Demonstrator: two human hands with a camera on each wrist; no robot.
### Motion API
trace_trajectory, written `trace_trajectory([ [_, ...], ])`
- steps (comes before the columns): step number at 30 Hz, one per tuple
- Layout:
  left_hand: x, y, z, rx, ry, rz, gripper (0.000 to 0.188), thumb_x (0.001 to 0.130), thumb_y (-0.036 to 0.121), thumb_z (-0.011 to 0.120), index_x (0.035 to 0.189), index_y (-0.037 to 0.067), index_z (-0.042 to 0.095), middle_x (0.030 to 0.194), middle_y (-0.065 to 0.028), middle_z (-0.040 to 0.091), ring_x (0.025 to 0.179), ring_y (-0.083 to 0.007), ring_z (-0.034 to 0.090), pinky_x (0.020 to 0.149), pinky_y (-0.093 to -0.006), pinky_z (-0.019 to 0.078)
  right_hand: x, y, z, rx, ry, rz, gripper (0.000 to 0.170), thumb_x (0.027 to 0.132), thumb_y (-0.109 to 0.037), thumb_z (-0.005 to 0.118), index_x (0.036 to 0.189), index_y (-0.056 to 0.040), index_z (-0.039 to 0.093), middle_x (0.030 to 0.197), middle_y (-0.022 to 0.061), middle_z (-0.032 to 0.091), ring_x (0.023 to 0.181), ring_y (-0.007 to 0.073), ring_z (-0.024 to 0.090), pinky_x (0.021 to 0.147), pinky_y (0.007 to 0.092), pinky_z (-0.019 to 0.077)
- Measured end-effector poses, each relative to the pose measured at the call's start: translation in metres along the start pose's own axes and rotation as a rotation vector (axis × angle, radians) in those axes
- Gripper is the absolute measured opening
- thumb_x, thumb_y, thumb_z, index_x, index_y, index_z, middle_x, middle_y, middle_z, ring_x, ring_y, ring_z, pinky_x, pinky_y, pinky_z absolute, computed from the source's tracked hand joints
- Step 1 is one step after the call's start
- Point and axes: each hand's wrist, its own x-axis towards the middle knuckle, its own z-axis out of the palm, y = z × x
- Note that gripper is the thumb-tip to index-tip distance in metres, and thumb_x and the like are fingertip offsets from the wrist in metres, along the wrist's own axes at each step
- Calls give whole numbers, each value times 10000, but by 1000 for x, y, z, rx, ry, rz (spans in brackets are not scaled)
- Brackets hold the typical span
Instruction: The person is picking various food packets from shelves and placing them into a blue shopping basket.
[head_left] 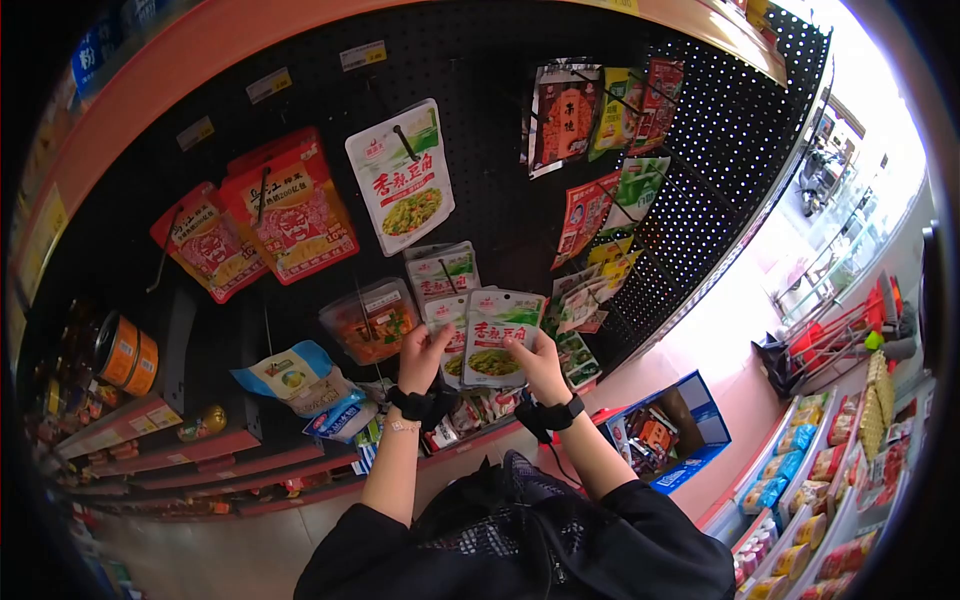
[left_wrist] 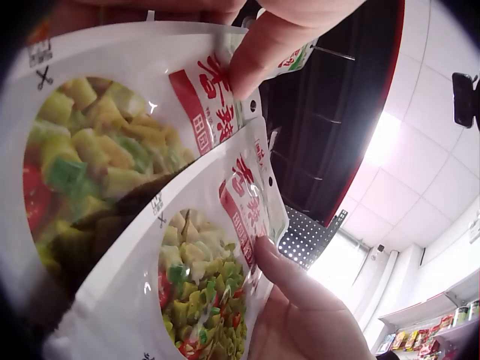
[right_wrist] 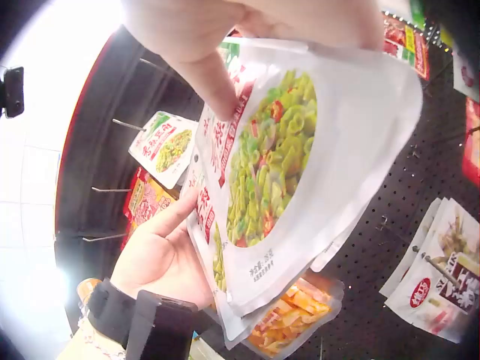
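Note:
My left hand (head_left: 422, 358) pinches a white and green food pouch (head_left: 449, 309), its thumb on the printed front. A second pouch of the same kind (head_left: 500, 318) is gripped by my right hand (head_left: 541, 368), thumb across its face. In the head view the right pouch overlaps the left one in front of my chest. Both show a picture of chopped green vegetables with red bits, plain in the right wrist view on the nearer pouch (right_wrist: 274, 161). Just behind them hangs a matching pouch (head_left: 440, 268) on the pegboard, with another, larger-looking one (head_left: 401, 180) higher up.
Red pouches (head_left: 290, 210) hang on hooks at the left, above a clear pack of orange-red food (head_left: 372, 322). Other packets (head_left: 565, 115) fill hooks at the right. A blue box (head_left: 690, 420) holding packets stands low at the right, near a red cart (head_left: 845, 325).

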Motion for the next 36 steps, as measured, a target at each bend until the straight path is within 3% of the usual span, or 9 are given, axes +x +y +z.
trace_trajectory([
  [7,8,-7,11,-95,53,44,257,751,267,562,803,15,564,719,34,526,609,-35,420,554,-202,326,9,0,-3,-58,22,-3,232,766,-113,533,949,20,481,872,35,552,756,75,505,665,218,412],
  [10,22,-7,14,-87,197,174,302,743,314,559,701,15,542,519,30,397,485,-36,326,441,-228,250,14,11,-4,-93,82,-76,211,772,-109,522,936,20,489,846,21,550,735,63,494,643,208,404],
  [17,50,-39,12,259,354,160,329,752,309,530,658,0,463,560,-80,425,511,-221,422,500,-324,326,2,8,-6,-122,55,-29,208,786,-121,503,936,22,484,880,39,551,776,85,503,696,224,398],
  [19,45,-63,12,501,358,478,205,780,213,500,771,14,450,743,-73,511,684,-109,483,587,-262,372,-1,7,-7,-77,69,-30,211,783,-117,503,941,21,481,885,45,552,786,93,507,707,232,397],
  [20,33,-77,16,44,132,137,171,785,105,458,923,20,403,874,-93,511,796,-136,497,642,-271,395,-3,6,-8,-32,82,-28,215,780,-114,503,945,21,478,891,51,553,796,102,512,719,240,397],
  [21,19,-78,18,-235,-23,65,278,779,36,434,1042,28,343,956,-90,493,857,-132,477,685,-265,393,-4,5,-8,-32,85,-34,215,780,-114,503,945,21,478,891,51,553,796,102,512,719,240,397],
  [24,-15,-59,19,-134,-98,245,319,780,24,426,1087,35,340,1003,-88,466,869,-121,457,704,-257,388,-8,-1,-8,82,48,-106,246,765,-81,489,987,16,448,949,78,535,860,132,507,776,262,377],
  [26,-30,-30,11,9,-304,-58,381,773,-8,417,1135,44,311,1047,-76,436,872,-114,442,732,-244,378,-9,-13,2,98,51,-152,260,766,-84,495,1002,9,438,944,64,532,845,119,504,748,252,388],
  [36,-69,99,-23,-105,-398,375,604,701,-65,397,1243,1,138,1182,-155,331,1022,-186,413,828,-268,349,-8,-121,95,-108,28,-607,654,723,27,485,1257,-65,118,1092,103,391,998,152,403,854,270,322],
])
